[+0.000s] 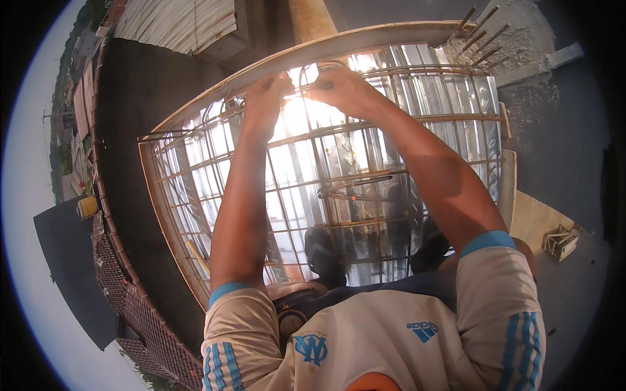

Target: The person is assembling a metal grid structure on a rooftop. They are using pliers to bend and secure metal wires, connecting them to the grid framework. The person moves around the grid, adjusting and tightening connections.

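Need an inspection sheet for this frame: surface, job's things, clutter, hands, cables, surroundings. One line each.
Surface: shiny ribbed sheeting inside a curved wooden form edge, strong sun glare on it.
Job's things: rusty rebar grid laid over the sheeting; both hands meet at a bar crossing near the far edge.
Clutter: curved metal tool lying on the grid; small wooden frame piece on a board at right.
Hands: left hand and right hand closed on the rebar; glare hides what else they hold.
Cables: nothing seen.
Surroundings: upright rebar ends at the far corner, tiled roof below left, corrugated roof beyond.
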### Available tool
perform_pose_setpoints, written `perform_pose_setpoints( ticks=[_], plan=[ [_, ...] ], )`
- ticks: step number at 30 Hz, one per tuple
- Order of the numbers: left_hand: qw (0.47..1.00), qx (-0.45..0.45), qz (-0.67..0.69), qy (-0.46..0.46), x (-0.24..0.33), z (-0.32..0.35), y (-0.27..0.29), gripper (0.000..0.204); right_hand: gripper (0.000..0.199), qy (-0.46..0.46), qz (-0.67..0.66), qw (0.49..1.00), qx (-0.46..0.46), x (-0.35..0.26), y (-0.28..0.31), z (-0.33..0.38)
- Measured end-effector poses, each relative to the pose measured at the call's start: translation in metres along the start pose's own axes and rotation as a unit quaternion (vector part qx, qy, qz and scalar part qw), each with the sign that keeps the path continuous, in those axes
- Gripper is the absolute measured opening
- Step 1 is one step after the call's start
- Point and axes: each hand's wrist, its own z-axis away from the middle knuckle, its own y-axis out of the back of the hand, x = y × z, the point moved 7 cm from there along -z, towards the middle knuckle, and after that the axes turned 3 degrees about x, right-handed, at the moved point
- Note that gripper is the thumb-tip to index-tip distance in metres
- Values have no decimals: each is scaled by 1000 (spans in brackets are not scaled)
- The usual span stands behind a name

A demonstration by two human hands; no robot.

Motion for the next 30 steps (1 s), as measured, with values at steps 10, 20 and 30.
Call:
perform_pose_setpoints(
  ticks=[10, 20, 30],
  plan=[
    [972, 41, 230, 0, 37, -4, -1, 30, 35, 4, -81, 993, 89, -30, 34, 2],
    [952, 11, 306, -2, 62, -2, 21, 31, 36, 75, 204, 974, -66, -39, -4, 7],
    [969, 45, 233, -70, 62, 11, 32, 31, 61, 169, 180, 969, 6, -61, -5, 5]
  ],
)
